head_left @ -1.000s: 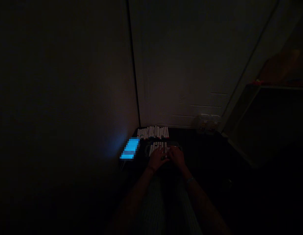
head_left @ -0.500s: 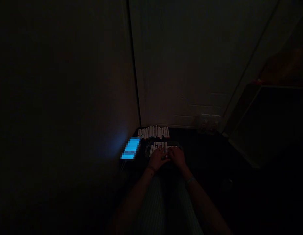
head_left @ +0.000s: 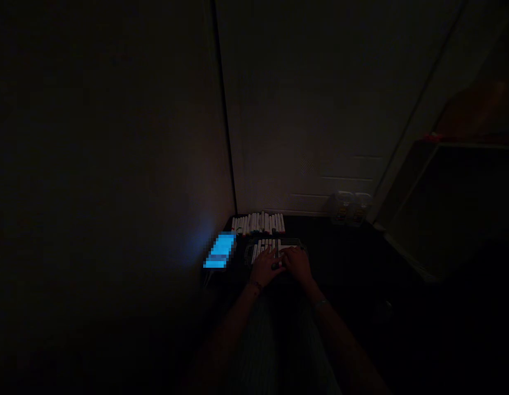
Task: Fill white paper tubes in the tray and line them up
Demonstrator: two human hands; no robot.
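The picture is very dark. A clear shallow case (head_left: 297, 241) lies on the dark tabletop, with several white markers (head_left: 260, 246) side by side in its left part. My left hand (head_left: 264, 267) rests at their near ends, fingers stretched and apart from the thumb. To its right, my right hand (head_left: 297, 263) bends over the case with its fingers closed on a white marker (head_left: 287, 247), partly hidden by the fingers. The dark tip of another marker (head_left: 276, 265) shows between the two hands.
Behind the case, several white markers with coloured ends (head_left: 258, 223) lie in a row by the wall. A lit phone (head_left: 220, 250) with a cable is at the left. Two clear containers (head_left: 348, 208) stand at the back right.
Both hands stay at nearly the same place over the case, with only slight finger movement. The view has shifted a little and looks slightly brighter at the back.
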